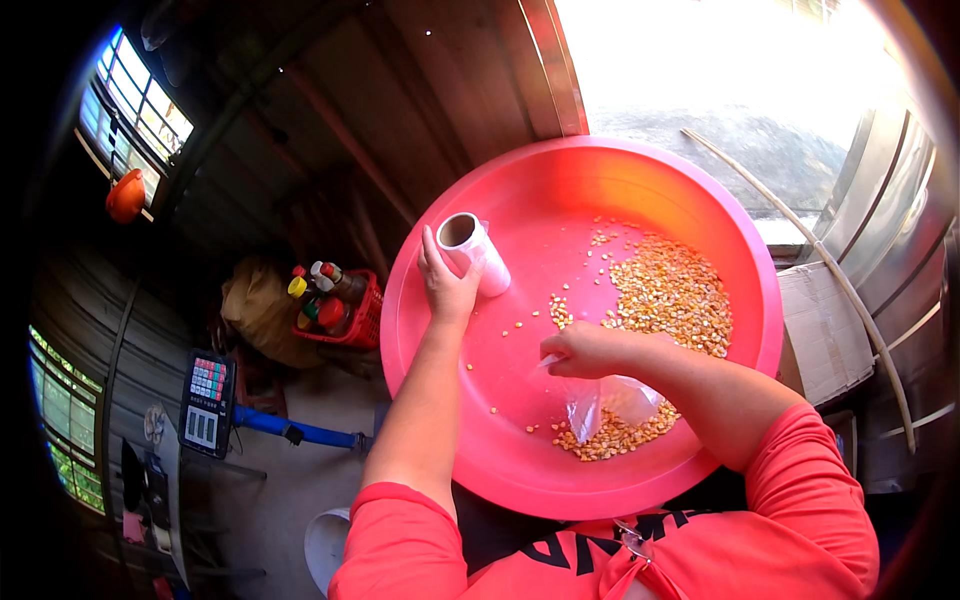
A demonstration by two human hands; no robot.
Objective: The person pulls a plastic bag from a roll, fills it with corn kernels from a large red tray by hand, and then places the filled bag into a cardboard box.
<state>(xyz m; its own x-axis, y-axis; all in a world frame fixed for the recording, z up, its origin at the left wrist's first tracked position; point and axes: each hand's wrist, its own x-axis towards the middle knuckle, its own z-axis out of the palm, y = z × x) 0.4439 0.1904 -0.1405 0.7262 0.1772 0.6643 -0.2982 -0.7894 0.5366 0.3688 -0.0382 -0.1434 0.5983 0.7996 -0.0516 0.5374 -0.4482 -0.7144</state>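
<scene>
A large round pink basin (420,400) spreads out in front of me, with yellow-orange corn kernels (675,290) heaped along its right side and a smaller patch near its front. At the basin's left stands a roll of clear plastic bags (490,262) with a brown cardboard core. My left hand (447,278) is wrapped around that roll from the left. Near the basin's middle, my right hand (585,350) is closed on the edge of a thin clear plastic bag (610,400). The bag's lower part hangs over the front kernels. My right forearm hides some of the corn.
Left of the basin, a red basket (368,310) holds several bottles beside a brown sack (262,305). A scale display (208,402) on a blue pole (290,425) stands further left. At right are a cardboard piece (825,330) and a long leaning stick (820,250).
</scene>
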